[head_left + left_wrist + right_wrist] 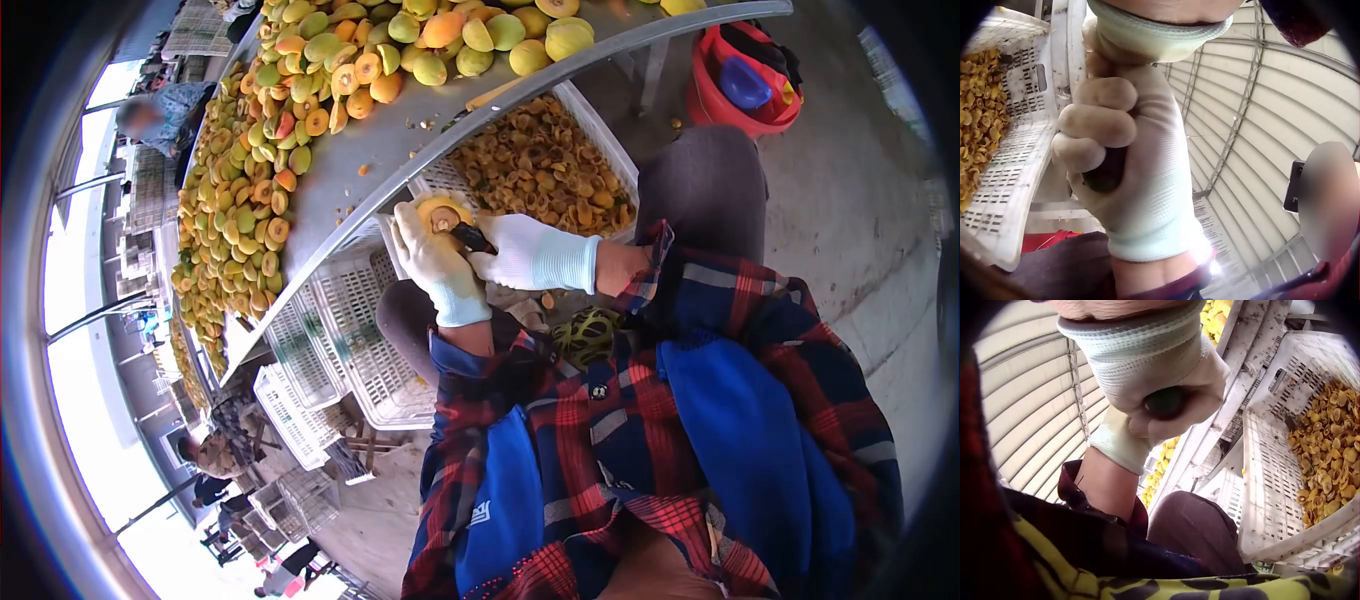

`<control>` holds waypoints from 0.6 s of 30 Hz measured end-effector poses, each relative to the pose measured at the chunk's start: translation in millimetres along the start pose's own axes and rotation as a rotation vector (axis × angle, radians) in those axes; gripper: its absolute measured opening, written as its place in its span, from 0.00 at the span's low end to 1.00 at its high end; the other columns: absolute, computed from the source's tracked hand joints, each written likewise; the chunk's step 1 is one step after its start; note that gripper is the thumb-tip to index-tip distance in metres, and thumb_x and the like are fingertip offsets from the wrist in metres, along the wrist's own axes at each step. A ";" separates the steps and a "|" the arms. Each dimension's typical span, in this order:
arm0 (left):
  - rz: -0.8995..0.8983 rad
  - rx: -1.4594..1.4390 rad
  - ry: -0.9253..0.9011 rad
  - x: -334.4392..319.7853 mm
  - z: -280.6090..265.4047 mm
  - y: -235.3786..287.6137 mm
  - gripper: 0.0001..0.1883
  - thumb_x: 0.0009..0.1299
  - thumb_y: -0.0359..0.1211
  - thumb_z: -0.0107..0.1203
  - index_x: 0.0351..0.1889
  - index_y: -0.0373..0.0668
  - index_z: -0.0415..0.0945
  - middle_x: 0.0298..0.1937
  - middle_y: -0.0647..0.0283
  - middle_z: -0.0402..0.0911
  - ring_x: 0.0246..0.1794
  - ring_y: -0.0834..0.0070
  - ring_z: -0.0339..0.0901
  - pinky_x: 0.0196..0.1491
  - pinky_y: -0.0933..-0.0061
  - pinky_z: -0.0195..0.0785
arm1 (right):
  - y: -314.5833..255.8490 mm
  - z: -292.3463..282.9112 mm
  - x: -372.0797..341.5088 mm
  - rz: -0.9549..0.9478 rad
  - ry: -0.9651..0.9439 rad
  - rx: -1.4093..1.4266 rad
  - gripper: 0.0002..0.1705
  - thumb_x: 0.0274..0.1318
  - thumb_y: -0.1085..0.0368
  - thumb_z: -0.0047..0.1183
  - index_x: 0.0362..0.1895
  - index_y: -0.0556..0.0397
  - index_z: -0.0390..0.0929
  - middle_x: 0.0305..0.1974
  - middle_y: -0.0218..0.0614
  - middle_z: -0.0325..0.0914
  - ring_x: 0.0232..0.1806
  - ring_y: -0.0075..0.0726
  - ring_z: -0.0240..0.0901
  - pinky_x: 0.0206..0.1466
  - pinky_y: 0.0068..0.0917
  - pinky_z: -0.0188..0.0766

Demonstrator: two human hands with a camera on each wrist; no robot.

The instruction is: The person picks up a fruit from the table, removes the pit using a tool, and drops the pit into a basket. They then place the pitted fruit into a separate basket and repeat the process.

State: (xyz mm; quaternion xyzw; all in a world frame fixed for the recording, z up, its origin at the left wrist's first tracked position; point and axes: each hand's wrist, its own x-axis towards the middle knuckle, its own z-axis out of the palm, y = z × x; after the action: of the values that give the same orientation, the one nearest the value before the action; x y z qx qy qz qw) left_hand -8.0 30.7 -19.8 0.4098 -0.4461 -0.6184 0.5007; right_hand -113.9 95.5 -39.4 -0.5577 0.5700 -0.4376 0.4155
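In the head view, my gloved left hand (432,258) holds a yellow peach half (428,208), its cut face with the brown centre turned up. My right hand (528,252), also in a white glove, grips a black-handled tool (474,238) whose front end is at the fruit's centre. That working end is hidden. The left wrist view shows the right hand's fingers (1099,125) curled round the dark handle (1105,174). The rounded butt of the handle (1165,402) pokes out of the fist in the right wrist view. Both hands meet just beyond the metal table edge, above the lap.
Many peaches (240,225), whole and halved, cover the metal table (345,165). A white crate of brown-orange pieces (545,165) stands beneath its edge. More white crates (375,350) are at the left, a red basin (735,85) at the upper right. Other people sit farther off.
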 end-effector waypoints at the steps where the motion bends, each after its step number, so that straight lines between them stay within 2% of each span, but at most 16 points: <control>1: 0.025 0.077 0.043 1.5 -5.5 -3.3 0.23 0.79 0.47 0.39 0.45 0.33 0.70 0.40 0.50 0.79 0.40 0.60 0.78 0.45 0.63 0.75 | 0.4 -3.9 3.3 0.147 -0.205 0.091 0.20 0.56 0.55 0.51 0.40 0.63 0.74 0.29 0.58 0.78 0.36 0.63 0.77 0.39 0.48 0.73; 2: 0.048 0.155 0.083 2.8 -9.6 -7.1 0.23 0.79 0.48 0.38 0.45 0.34 0.70 0.40 0.51 0.79 0.40 0.61 0.78 0.45 0.63 0.75 | 0.4 -6.4 4.1 0.293 -0.407 0.184 0.21 0.58 0.56 0.50 0.45 0.63 0.71 0.29 0.59 0.77 0.36 0.64 0.76 0.37 0.47 0.72; 3: 0.047 0.156 0.081 0.7 -6.4 -3.0 0.23 0.79 0.48 0.38 0.45 0.34 0.70 0.40 0.51 0.79 0.40 0.61 0.78 0.45 0.63 0.75 | 0.0 -5.8 2.6 0.294 -0.406 0.186 0.21 0.58 0.56 0.50 0.45 0.63 0.71 0.29 0.59 0.77 0.36 0.64 0.76 0.37 0.47 0.72; 5: -0.019 -0.011 -0.002 -3.9 0.1 6.7 0.21 0.78 0.46 0.37 0.44 0.36 0.70 0.37 0.54 0.77 0.35 0.65 0.77 0.40 0.67 0.74 | -1.1 -4.4 -0.7 0.047 -0.174 -0.090 0.22 0.58 0.55 0.50 0.45 0.63 0.71 0.31 0.60 0.77 0.38 0.65 0.76 0.39 0.48 0.72; 6: -0.098 -0.080 0.034 -6.0 6.5 13.0 0.20 0.78 0.44 0.34 0.44 0.36 0.70 0.39 0.53 0.77 0.36 0.64 0.77 0.40 0.66 0.75 | -1.0 -3.8 -2.2 0.048 -0.177 -0.089 0.22 0.58 0.55 0.50 0.45 0.63 0.71 0.31 0.60 0.77 0.38 0.65 0.76 0.39 0.48 0.72; 9: -0.171 -0.130 0.023 -9.5 13.1 20.8 0.19 0.77 0.41 0.33 0.45 0.35 0.70 0.39 0.53 0.77 0.36 0.63 0.78 0.40 0.66 0.75 | -3.0 -3.6 -3.7 0.042 -0.110 -0.057 0.22 0.59 0.54 0.49 0.44 0.63 0.71 0.31 0.60 0.77 0.38 0.65 0.76 0.39 0.48 0.71; 10: -0.169 -0.132 0.022 -8.0 10.4 17.7 0.19 0.77 0.41 0.33 0.45 0.35 0.70 0.39 0.53 0.77 0.36 0.63 0.78 0.40 0.66 0.75 | -4.3 -3.7 -4.5 0.063 -0.107 0.019 0.22 0.59 0.54 0.49 0.44 0.63 0.71 0.30 0.60 0.77 0.38 0.65 0.76 0.39 0.48 0.72; 11: -0.094 -0.065 -0.025 -6.6 4.0 12.0 0.20 0.78 0.43 0.33 0.48 0.35 0.68 0.40 0.52 0.78 0.38 0.61 0.78 0.43 0.63 0.75 | -5.4 -3.5 -5.2 0.084 -0.104 0.098 0.22 0.59 0.54 0.49 0.44 0.64 0.71 0.30 0.60 0.77 0.38 0.65 0.76 0.39 0.48 0.72; 12: -0.022 0.003 -0.072 -6.1 1.1 9.6 0.21 0.78 0.44 0.34 0.50 0.34 0.67 0.41 0.50 0.78 0.40 0.58 0.78 0.45 0.60 0.75 | -5.4 -3.6 -4.6 0.086 -0.104 0.099 0.22 0.59 0.54 0.49 0.44 0.64 0.71 0.30 0.60 0.77 0.38 0.65 0.76 0.39 0.48 0.72; 13: -0.027 0.005 -0.074 -5.4 -1.3 7.9 0.21 0.78 0.44 0.34 0.50 0.34 0.67 0.41 0.50 0.78 0.40 0.58 0.78 0.45 0.60 0.75 | -5.5 -3.8 -3.5 0.077 -0.138 0.043 0.22 0.59 0.54 0.49 0.45 0.63 0.70 0.30 0.59 0.77 0.37 0.65 0.76 0.39 0.48 0.72; 16: 0.054 0.157 -0.053 -5.3 0.3 9.4 0.20 0.78 0.43 0.33 0.49 0.35 0.68 0.41 0.51 0.78 0.39 0.61 0.79 0.43 0.65 0.76 | -7.9 -9.5 -5.4 0.072 -0.185 -0.092 0.21 0.59 0.55 0.48 0.45 0.61 0.70 0.31 0.57 0.78 0.37 0.64 0.76 0.39 0.48 0.72; 18: 0.043 0.207 -0.035 -10.5 3.9 17.1 0.15 0.77 0.36 0.36 0.45 0.36 0.71 0.39 0.55 0.78 0.37 0.68 0.79 0.41 0.70 0.76 | -10.4 -15.2 -7.2 0.074 -0.201 -0.169 0.21 0.58 0.55 0.49 0.46 0.60 0.71 0.31 0.55 0.78 0.37 0.63 0.76 0.40 0.48 0.72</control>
State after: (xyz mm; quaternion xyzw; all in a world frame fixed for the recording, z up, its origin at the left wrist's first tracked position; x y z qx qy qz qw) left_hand -5.6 39.8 -1.7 0.4387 -0.5251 -0.5652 0.4608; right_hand -125.5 103.3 -25.4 -0.6104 0.5806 -0.3142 0.4377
